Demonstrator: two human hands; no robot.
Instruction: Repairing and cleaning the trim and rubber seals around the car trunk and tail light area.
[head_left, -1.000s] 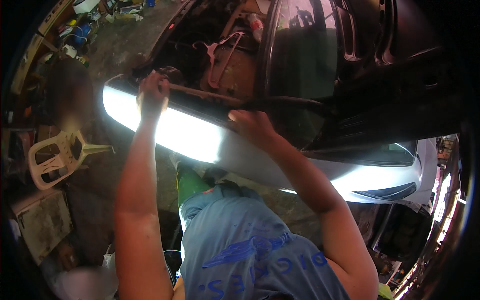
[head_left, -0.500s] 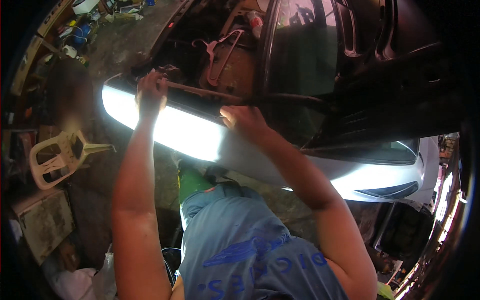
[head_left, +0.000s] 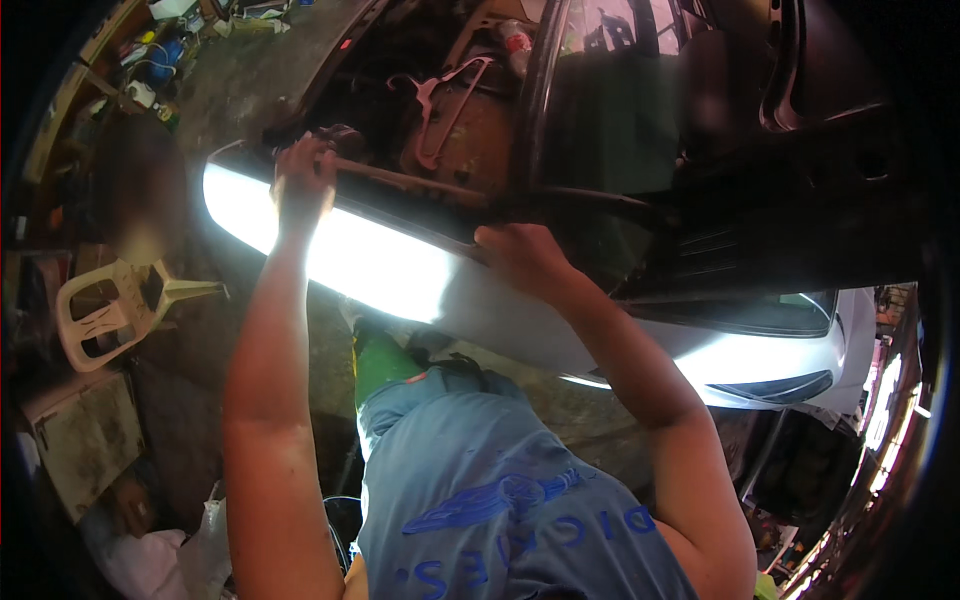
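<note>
A long silvery-white car bumper point(head_left: 370, 265) runs from far left to near right, glaring brightly in the light. A dark edge point(head_left: 420, 224) follows its upper side. My left hand point(head_left: 305, 180) lies over this edge near the bumper's left end, its fingers bent onto the far side. Farther right, my right hand point(head_left: 525, 258) is closed at the same dark edge, knuckles up; whatever lies between its fingers is hidden. Beyond the edge opens the car's dark interior, where a pink clothes hanger point(head_left: 428, 110) lies on a brownish panel.
A clear bottle with a red label point(head_left: 516, 45) lies inside the car near a dark window pane point(head_left: 610, 120). To the left stands a cream plastic chair point(head_left: 105, 315), with a blurred shape behind it. Shelves with clutter point(head_left: 150, 60) line the far left. A stained board point(head_left: 90, 445) leans below the chair.
My right hand has slid to the right along the dark edge, its elbow moving outward slightly. My left hand stays at nearly the same place.
</note>
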